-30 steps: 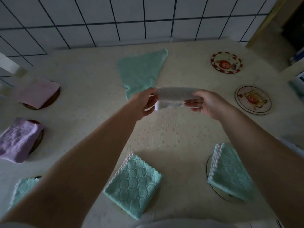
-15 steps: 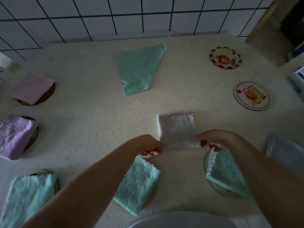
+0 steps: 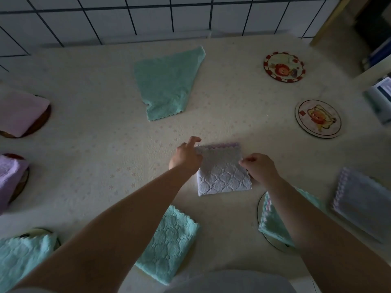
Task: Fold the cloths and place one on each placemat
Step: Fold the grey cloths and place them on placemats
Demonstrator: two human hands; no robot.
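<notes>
Two hands (image 3: 186, 158) (image 3: 259, 168), each grip apparently pinching the folded white cloth (image 3: 222, 174); no legible writing.

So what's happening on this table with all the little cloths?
A person is folding small cloths and setting one on each round placemat. Both hands, left hand and right hand, grip the sides of a folded white cloth lying on the table. Two picture placemats at the far right are bare, and an unfolded green cloth waits farther back.
</notes>
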